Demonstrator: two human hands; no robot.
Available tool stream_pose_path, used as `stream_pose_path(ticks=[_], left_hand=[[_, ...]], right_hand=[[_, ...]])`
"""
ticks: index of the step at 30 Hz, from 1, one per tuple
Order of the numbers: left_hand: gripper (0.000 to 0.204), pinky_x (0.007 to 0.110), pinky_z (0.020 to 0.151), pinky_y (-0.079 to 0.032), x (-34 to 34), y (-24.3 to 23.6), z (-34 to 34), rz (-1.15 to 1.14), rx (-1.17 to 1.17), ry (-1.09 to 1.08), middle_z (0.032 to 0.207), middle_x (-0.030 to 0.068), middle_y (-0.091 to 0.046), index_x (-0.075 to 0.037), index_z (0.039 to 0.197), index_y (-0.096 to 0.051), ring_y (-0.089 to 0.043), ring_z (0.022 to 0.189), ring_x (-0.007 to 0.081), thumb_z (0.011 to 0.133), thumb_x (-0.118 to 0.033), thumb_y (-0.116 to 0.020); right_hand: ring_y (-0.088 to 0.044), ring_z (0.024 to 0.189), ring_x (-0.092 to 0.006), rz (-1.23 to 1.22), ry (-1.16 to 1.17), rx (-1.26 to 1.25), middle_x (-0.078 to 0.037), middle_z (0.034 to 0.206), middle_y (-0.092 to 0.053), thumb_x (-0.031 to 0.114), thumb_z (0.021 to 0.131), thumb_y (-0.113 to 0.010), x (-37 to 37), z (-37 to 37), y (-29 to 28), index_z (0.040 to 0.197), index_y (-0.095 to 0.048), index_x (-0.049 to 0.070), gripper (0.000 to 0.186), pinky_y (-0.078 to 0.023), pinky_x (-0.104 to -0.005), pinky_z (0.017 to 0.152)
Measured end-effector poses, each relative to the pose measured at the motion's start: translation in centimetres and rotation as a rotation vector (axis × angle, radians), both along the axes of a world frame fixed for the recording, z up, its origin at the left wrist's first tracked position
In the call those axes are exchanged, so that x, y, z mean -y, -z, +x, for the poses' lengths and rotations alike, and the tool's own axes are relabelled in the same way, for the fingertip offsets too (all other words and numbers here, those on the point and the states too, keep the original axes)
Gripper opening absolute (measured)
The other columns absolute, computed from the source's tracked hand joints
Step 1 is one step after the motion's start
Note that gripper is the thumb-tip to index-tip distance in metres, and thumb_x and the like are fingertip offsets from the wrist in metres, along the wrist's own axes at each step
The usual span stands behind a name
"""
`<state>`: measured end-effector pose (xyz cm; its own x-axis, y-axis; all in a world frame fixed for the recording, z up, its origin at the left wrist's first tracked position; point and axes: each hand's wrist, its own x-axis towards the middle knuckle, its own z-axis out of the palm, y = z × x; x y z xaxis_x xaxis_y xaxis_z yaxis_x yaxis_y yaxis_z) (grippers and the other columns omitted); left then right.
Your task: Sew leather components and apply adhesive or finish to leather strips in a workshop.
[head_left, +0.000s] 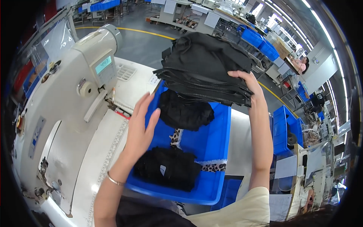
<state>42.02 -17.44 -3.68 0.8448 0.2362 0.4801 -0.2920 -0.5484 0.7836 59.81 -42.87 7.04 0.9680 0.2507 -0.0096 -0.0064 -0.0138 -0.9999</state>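
Note:
A thick stack of black zippered garment pieces (208,64) is held up over the far side of a blue bin (217,151). My right hand (247,83) grips its right edge, thumb on top and the other fingers hidden beneath. Nothing is in my left hand (141,123), which hovers over the bin's left edge with its fingers apart. Inside the bin lie a black bundle of fabric (185,111) and, nearer me, a second black bundle (166,168) with a small white tag. Leopard-print strips (213,165) show beside the bundles.
At the left stands a white sewing machine (79,79) with a lit display, on a white table (102,159) with a ruler strip. Another blue bin (283,128) is at the right. Farther back are workbenches, more blue bins (252,38) and a seated person (300,65).

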Motion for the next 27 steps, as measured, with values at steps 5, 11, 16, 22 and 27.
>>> stream_pose_path(ticks=[5, 11, 16, 22, 27], left_hand=[[0.041, 0.034, 0.092, -0.041, 2.5, 4.2, -1.6, -0.141, -0.157, 0.072, 0.132, 0.0180, -0.043, -0.001, 0.128, -0.044, -0.046, 0.119, 0.0277, 0.090, -0.014, -0.054], [0.059, 0.038, 0.095, -0.040, 4.2, 10.0, 0.1, -0.190, -0.466, 0.252, 0.131, 0.0247, -0.039, 0.000, 0.135, -0.030, -0.044, 0.117, 0.0377, 0.086, -0.015, -0.059], [0.066, 0.040, 0.095, -0.039, 4.9, 10.4, 3.4, 0.078, -0.446, 0.265, 0.130, 0.0234, -0.040, -0.005, 0.140, -0.024, -0.045, 0.115, 0.0378, 0.085, -0.014, -0.059], [0.058, 0.046, 0.100, -0.032, 4.7, 7.9, 10.6, 0.711, 0.013, 0.173, 0.142, 0.0095, -0.032, -0.015, 0.138, -0.034, -0.031, 0.130, 0.0317, 0.085, -0.024, -0.058], [0.057, 0.052, 0.100, -0.030, 3.3, 8.7, 15.0, 0.769, -0.020, 0.211, 0.143, 0.0076, -0.032, -0.026, 0.135, -0.039, -0.031, 0.130, 0.0310, 0.083, -0.033, -0.060]], right_hand=[[-0.065, 0.069, -0.0200, 0.391, -0.068, -0.190, -0.010, 0.077, -0.066, 0.013, 0.077, -0.060, 2.1, 3.4, 3.6, 0.084, -0.065, -0.001, 0.017, -0.054, -0.0279, 0.066], [-0.064, 0.075, -0.0210, 0.229, -0.038, -0.188, -0.008, 0.080, -0.066, 0.011, 0.072, -0.066, 5.4, 6.6, 17.8, 0.085, -0.064, 0.000, 0.018, -0.052, -0.0324, 0.074], [-0.063, 0.058, -0.0227, -0.053, 0.126, -0.704, -0.012, 0.070, -0.065, 0.005, 0.067, -0.067, 4.0, 8.1, 24.0, 0.076, -0.064, -0.002, 0.012, -0.053, -0.0325, 0.054], [-0.064, 0.077, -0.0277, -0.392, 0.163, -0.557, -0.018, 0.087, -0.065, 0.006, 0.066, -0.071, 3.7, 7.6, 22.2, 0.092, -0.061, -0.007, 0.031, -0.052, -0.0377, 0.072], [-0.043, 0.115, -0.0375, -1.265, 0.376, 0.754, -0.020, 0.125, -0.044, 0.019, 0.072, -0.072, -1.9, 0.5, 14.8, 0.122, -0.044, -0.004, 0.062, -0.033, -0.0476, 0.100]])
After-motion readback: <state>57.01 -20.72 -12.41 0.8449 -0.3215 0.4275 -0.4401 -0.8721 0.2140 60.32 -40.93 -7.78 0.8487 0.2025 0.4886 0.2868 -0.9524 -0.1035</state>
